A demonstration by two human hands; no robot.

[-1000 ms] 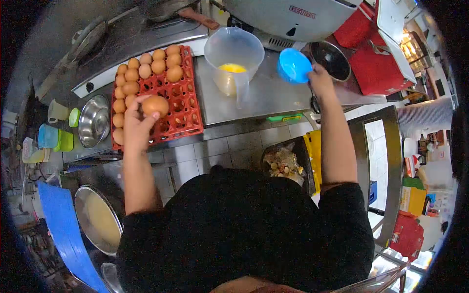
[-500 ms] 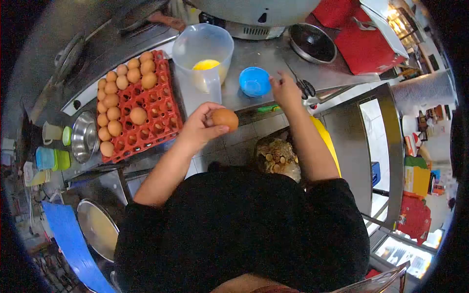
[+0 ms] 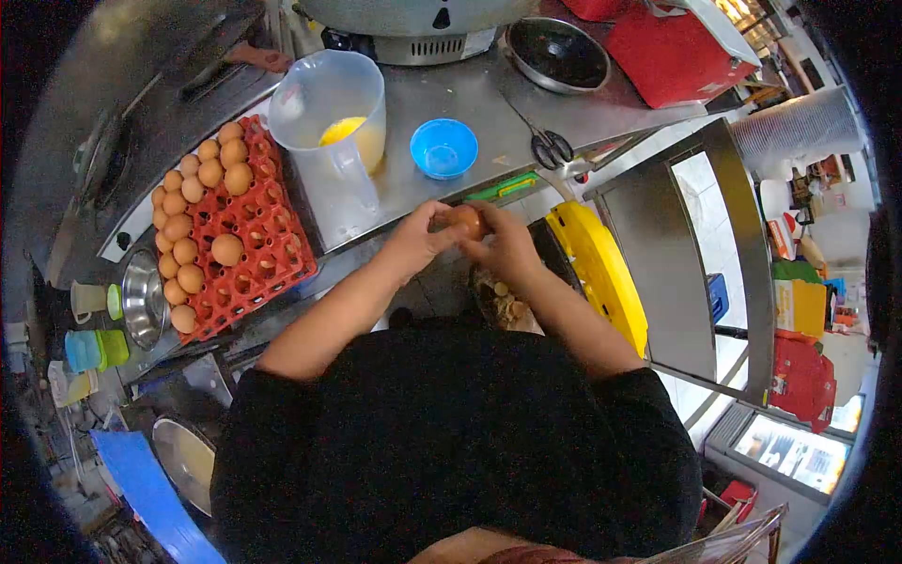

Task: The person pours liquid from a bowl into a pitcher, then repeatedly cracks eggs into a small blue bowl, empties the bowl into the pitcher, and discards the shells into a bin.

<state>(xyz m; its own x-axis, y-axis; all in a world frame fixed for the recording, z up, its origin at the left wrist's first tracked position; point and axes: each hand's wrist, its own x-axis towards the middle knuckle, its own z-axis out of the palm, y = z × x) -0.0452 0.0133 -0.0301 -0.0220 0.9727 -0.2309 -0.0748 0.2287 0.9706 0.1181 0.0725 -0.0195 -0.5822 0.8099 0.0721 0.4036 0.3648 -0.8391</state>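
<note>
A brown egg (image 3: pixel 467 222) is between my two hands in front of the counter's edge. My left hand (image 3: pixel 415 242) grips it from the left, and my right hand (image 3: pixel 508 246) closes on it from the right, so fingers cover much of the shell. Just beyond them on the steel counter sits a small blue bowl (image 3: pixel 444 150). To its left stands a clear plastic measuring jug (image 3: pixel 328 94) with yellow beaten egg (image 3: pixel 342 131) inside. A red egg tray (image 3: pixel 254 221) lies at the left, brown eggs filling its left and far parts. One egg (image 3: pixel 227 250) sits apart near the tray's middle.
Below my hands is a waste bag (image 3: pixel 507 308) with shells, beside a yellow lid (image 3: pixel 601 268). Scissors (image 3: pixel 552 148) and a dark pan (image 3: pixel 558 58) lie on the counter's right. A large cooker (image 3: pixel 423 33) stands behind. A steel bowl (image 3: pixel 145 299) is left of the tray.
My right hand has come down from beside the blue bowl to the egg. My left hand has carried the egg slightly right to meet it. The view has shifted.
</note>
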